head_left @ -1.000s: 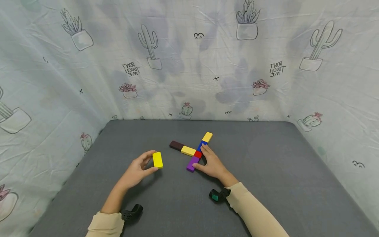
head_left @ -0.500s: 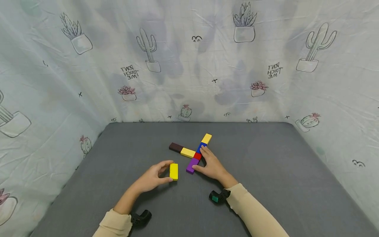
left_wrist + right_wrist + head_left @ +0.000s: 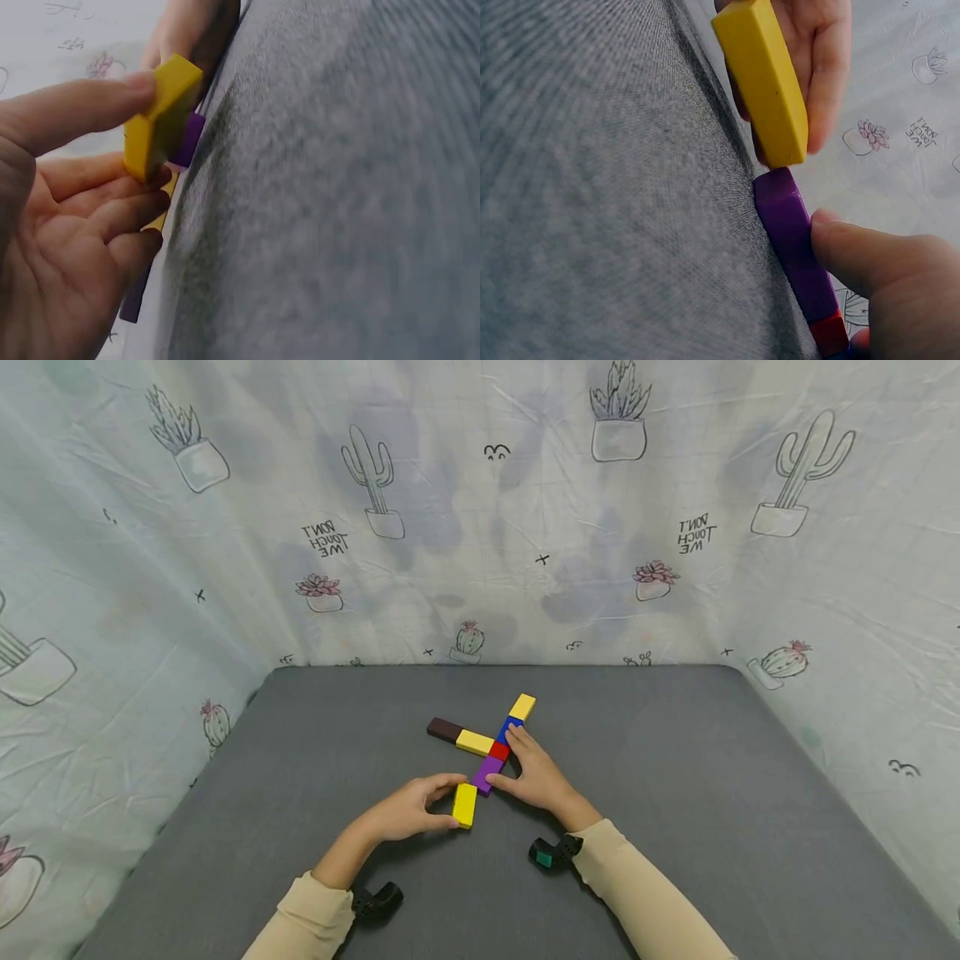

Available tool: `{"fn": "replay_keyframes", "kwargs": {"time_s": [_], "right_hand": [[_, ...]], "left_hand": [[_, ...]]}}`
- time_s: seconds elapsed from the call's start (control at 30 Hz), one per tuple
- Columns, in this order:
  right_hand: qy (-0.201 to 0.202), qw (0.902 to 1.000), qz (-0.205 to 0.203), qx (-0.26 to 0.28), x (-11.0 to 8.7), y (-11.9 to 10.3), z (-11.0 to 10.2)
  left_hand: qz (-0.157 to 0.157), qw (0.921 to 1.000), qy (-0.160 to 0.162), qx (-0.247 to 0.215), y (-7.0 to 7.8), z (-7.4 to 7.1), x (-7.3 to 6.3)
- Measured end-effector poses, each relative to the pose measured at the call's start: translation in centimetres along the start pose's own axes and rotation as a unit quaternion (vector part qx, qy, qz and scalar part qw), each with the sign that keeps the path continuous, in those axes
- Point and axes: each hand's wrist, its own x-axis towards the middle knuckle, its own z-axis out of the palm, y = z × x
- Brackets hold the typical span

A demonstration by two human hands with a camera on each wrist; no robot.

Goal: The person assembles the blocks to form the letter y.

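Note:
My left hand (image 3: 411, 807) pinches a bright yellow block (image 3: 464, 806) between thumb and fingertips. In the right wrist view the yellow block (image 3: 763, 82) is tilted, its lower end right by the near end of a purple block (image 3: 791, 240). The purple block (image 3: 489, 773), a small red block (image 3: 499, 752), a blue block (image 3: 507, 727) and a pale yellow block (image 3: 522, 706) form a slanted row on the table. My right hand (image 3: 542, 779) rests along that row, thumb touching the purple block and fingertips at the blue one.
A second pale yellow block (image 3: 475, 742) and a dark brown block (image 3: 444, 729) branch left from the red block. The grey table (image 3: 675, 777) ends at a white cloth (image 3: 435, 568) printed with cacti, at the back and sides.
My left hand has carried the bright yellow block right and toward me, down to the near end of the purple block. The right hand and the laid blocks have stayed in place.

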Motion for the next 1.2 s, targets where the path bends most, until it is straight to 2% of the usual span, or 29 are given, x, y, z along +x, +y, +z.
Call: {"fn": "replay_keyframes", "kwargs": {"time_s": [0.4, 0.83, 1.2], "right_hand": [[0.009, 0.9998, -0.017, -0.009, -0.12, -0.02, 0.24], [0.01, 0.9998, -0.015, 0.001, -0.39, -0.29, 0.19], [0.009, 0.9999, -0.012, 0.0, -0.36, -0.43, 0.31]], "left_hand": [[-0.002, 0.9986, -0.007, 0.053, -0.47, 0.37, 0.24], [0.014, 0.9897, -0.01, 0.142, -0.56, 0.74, 0.2], [0.006, 0.9885, -0.02, 0.15, -0.73, 0.84, 0.12]]}}
